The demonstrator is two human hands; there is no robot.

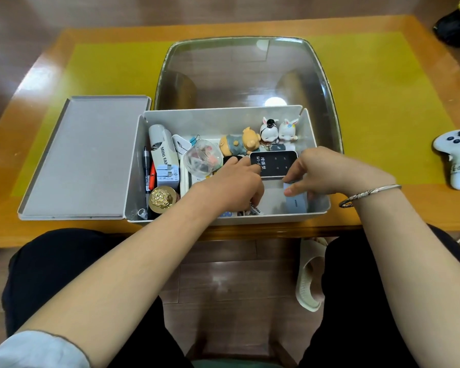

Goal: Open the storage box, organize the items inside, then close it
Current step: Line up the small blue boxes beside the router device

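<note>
The grey storage box stands open at the table's near edge, its lid lying flat to the left. Both hands are inside the box. My left hand and my right hand hold a black-faced WiFi device by its left and right ends. A small pale blue box lies under my right hand. Along the back wall stand a pig figure and two rabbit figures. A clear round container, a mini fan box, pens and a gold ornament fill the left side.
A large clear plastic tub sits behind the box on the yellow table mat. A white game controller lies at the right edge of the table. My knees and a slipper are below the table edge.
</note>
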